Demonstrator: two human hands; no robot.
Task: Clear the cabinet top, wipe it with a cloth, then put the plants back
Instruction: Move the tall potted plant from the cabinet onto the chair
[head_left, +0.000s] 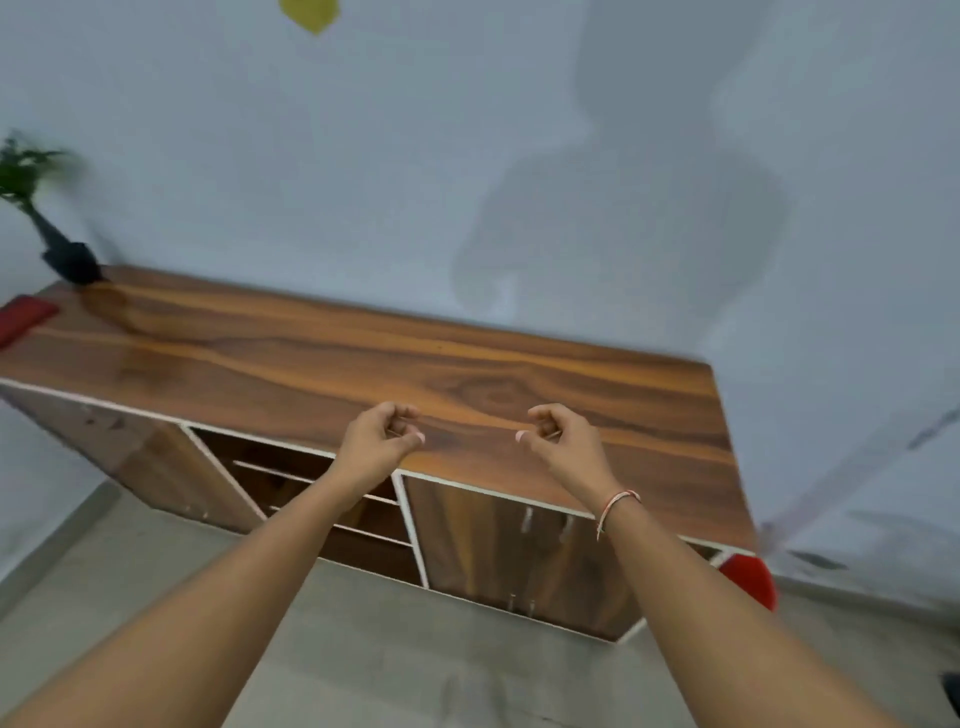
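Pale blue-grey wall (363, 156) behind everything, with your own shadow thrown on it off to the right and a bit of something yellow (310, 13) stuck up near the top edge. Below that is the long wood-grain cabinet top (291, 358), running at a tilt across the view.

Your plant (49, 218) is way over at the far left back corner of the cabinet top, a dark pot with green leaves, pretty blurred. Just beside it, at the left end, there's a flat red thing (23, 317) lying on the wood; can't tell what it is.

Both your hands are out over the front edge around the middle. Left hand (384, 436) has its fingers curled in, and so does the right hand (558, 434), thumbs pointing toward each other with a gap between them. Neither one has hold of anything. You've got a thread band (615, 506) round the right wrist.

Under the top you can see closed doors and an open shelf section (311, 493). Another red object (750, 577) pokes out by the cabinet's right end, near the grey floor (363, 649).
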